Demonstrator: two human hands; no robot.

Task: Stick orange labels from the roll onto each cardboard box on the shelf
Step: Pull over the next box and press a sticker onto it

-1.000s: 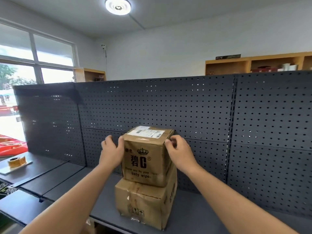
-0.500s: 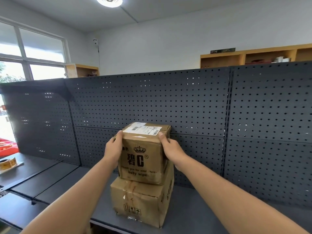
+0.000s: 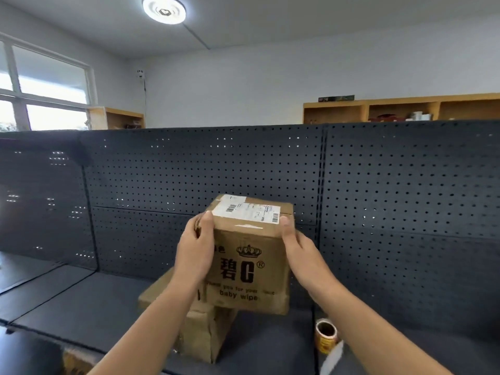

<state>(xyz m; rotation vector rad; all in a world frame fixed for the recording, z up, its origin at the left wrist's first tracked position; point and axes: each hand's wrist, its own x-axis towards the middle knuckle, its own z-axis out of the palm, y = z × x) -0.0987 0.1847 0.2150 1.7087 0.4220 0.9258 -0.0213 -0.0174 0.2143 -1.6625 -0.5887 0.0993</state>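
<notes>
An upper cardboard box (image 3: 250, 269) with a crown print, "baby wipes" lettering and a white shipping label on top is held between both hands. My left hand (image 3: 196, 250) grips its left side, thumb on the front face. My right hand (image 3: 297, 251) grips its right side. The box hangs partly over and to the right of a lower cardboard box (image 3: 201, 330), which stands on the dark shelf (image 3: 108, 315). Whether the two boxes touch is hidden. A roll of orange labels (image 3: 326, 335) stands on the shelf at the lower right, under my right forearm, with a white strip trailing from it.
A dark pegboard wall (image 3: 392, 212) backs the shelf. A brown cardboard corner (image 3: 74, 361) shows below the shelf's front edge at the lower left. Wooden cabinets (image 3: 405, 108) stand behind the pegboard.
The upper box has shifted right, off centre from the lower box, still between both hands. The view swung right, bringing a label roll into sight at the lower right.
</notes>
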